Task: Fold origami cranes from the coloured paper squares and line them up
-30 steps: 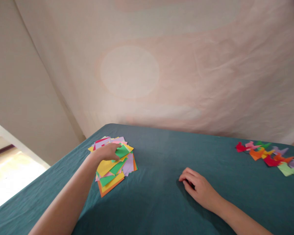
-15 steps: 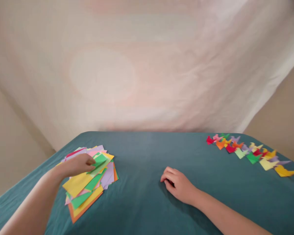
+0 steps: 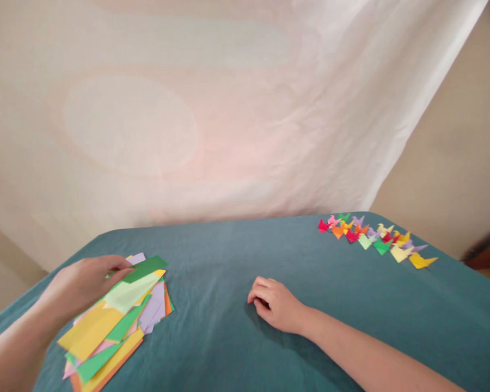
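Observation:
At the left of the table, my left hand pinches a dark green sheet of paper by its edge, just above a loose pile of coloured paper sheets. Yellow, light green, green, lilac, pink and orange sheets show in the pile, and my hand and forearm cover part of it. Near the middle of the table my right hand rests on the cloth with its fingers curled. Nothing shows in it, though the inside of the palm is hidden.
Several folded paper birds in many colours stand in slanting rows at the far right. A dark teal cloth covers the table. Behind it hangs a pale, creased sheet, with a wall at the right.
My left hand has taken hold of the dark green sheet and raised it from the pile. My view has turned to the right. My right hand keeps its curled pose.

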Demonstrator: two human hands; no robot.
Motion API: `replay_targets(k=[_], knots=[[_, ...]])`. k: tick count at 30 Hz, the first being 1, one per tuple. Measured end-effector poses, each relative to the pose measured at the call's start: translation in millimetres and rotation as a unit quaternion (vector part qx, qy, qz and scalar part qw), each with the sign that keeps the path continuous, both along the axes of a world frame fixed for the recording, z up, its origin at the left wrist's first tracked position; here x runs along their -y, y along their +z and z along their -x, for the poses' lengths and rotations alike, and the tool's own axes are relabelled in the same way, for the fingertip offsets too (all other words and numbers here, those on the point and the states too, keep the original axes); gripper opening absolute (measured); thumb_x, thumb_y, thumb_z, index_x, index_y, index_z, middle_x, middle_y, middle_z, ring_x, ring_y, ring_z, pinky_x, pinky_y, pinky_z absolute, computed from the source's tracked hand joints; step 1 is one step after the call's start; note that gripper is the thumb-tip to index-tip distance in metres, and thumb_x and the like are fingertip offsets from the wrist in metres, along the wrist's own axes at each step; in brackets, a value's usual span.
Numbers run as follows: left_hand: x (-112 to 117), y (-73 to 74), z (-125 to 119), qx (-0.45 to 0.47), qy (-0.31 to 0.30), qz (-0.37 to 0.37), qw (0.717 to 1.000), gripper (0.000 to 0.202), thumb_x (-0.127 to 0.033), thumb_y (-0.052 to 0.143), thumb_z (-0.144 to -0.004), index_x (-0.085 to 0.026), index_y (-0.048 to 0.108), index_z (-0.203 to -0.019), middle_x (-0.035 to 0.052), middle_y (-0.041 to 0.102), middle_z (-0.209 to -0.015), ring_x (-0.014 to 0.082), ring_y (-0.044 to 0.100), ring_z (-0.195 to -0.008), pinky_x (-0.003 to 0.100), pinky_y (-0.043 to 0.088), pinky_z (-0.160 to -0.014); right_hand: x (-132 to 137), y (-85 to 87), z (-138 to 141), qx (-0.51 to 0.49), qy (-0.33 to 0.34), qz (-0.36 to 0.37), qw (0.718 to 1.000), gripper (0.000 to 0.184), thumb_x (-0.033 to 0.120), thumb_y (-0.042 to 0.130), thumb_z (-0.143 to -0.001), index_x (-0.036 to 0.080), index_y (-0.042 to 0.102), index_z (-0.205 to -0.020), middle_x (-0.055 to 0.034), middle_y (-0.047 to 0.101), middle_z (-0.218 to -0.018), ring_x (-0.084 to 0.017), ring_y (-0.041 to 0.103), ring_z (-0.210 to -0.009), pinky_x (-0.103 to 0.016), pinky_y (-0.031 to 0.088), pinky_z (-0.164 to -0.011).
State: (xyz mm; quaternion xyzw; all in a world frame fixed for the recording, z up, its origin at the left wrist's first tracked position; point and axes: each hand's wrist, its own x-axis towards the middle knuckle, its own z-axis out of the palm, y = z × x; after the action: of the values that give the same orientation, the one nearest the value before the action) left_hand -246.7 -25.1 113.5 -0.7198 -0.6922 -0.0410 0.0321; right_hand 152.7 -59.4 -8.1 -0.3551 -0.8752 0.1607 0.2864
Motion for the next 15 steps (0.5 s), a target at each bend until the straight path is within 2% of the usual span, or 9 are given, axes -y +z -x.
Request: replay_targets(k=[2, 5, 8, 11, 13, 15], knots=[[5.7, 1.2, -17.8, -0.006, -0.010, -0.039, 0.999, 0.031, -0.053, 0.040, -0.080, -0.034, 0.063, -0.089, -0.0117, 0.068, -0.083, 0.0138, 0.059, -0.073, 0.019, 0.037, -0.063, 0.2, 0.2, 0.1, -0.001, 0.001, 0.000, 1.000, 0.024, 0.003, 0.046, -0.075, 0.020, 0.059, -0.085, -0.0027, 0.058, -0.086, -0.014, 0.054, -0.078, -0.026, 0.040, -0.072], [15.4, -7.5, -53.3, 0.048, -0.089, -0.075, 0.992, 0.025, -0.047, 0.045, -0.080, -0.032, 0.063, -0.090, -0.0108, 0.068, -0.092, 0.0133, 0.060, -0.079, 0.019, 0.041, -0.068, 1.4, 1.4, -0.5, -0.006, 0.000, 0.004, 1.000, 0.025, 0.003, 0.045, -0.075, 0.020, 0.059, -0.087, -0.0028, 0.058, -0.086, -0.014, 0.054, -0.079, -0.027, 0.040, -0.072], [27.0, -27.6, -93.1, 0.151, -0.174, -0.092, 0.969, 0.025, -0.041, 0.044, -0.085, -0.028, 0.064, -0.091, -0.0045, 0.067, -0.100, 0.0146, 0.060, -0.091, 0.020, 0.045, -0.077, 3.5, 4.3, -2.3, -0.034, -0.005, 0.026, 0.999, 0.030, 0.008, 0.047, -0.078, 0.021, 0.054, -0.105, -0.0033, 0.057, -0.093, -0.012, 0.053, -0.071, -0.027, 0.042, -0.071], [37.9, -50.3, -126.5, 0.192, -0.260, -0.085, 0.942, 0.025, -0.035, 0.042, -0.088, -0.025, 0.064, -0.090, 0.0006, 0.067, -0.100, 0.0158, 0.062, -0.091, 0.024, 0.047, -0.081, 5.4, 8.1, -3.9, -0.072, 0.000, 0.048, 0.996, 0.048, 0.019, 0.054, -0.079, 0.022, 0.039, -0.124, -0.0060, 0.054, -0.108, -0.010, 0.051, -0.063, -0.025, 0.045, -0.065], [42.4, -61.2, -141.4, 0.199, -0.306, -0.056, 0.929, 0.025, -0.032, 0.040, -0.088, -0.025, 0.064, -0.093, 0.0022, 0.066, -0.100, 0.0162, 0.062, -0.090, 0.025, 0.049, -0.079, 6.0, 9.5, -4.1, -0.086, 0.002, 0.042, 0.995, 0.048, 0.023, 0.056, -0.080, 0.022, 0.038, -0.124, -0.0072, 0.052, -0.112, -0.010, 0.052, -0.063, -0.025, 0.046, -0.065], [43.3, -66.3, -150.6, 0.208, -0.329, -0.049, 0.920, 0.025, -0.030, 0.039, -0.089, -0.026, 0.064, -0.093, 0.0031, 0.067, -0.100, 0.0162, 0.063, -0.089, 0.025, 0.050, -0.079, 5.6, 9.4, -3.6, -0.101, -0.012, 0.022, 0.995, 0.040, 0.023, 0.055, -0.081, 0.021, 0.042, -0.119, -0.0069, 0.053, -0.107, -0.011, 0.053, -0.065, -0.026, 0.046, -0.066]])
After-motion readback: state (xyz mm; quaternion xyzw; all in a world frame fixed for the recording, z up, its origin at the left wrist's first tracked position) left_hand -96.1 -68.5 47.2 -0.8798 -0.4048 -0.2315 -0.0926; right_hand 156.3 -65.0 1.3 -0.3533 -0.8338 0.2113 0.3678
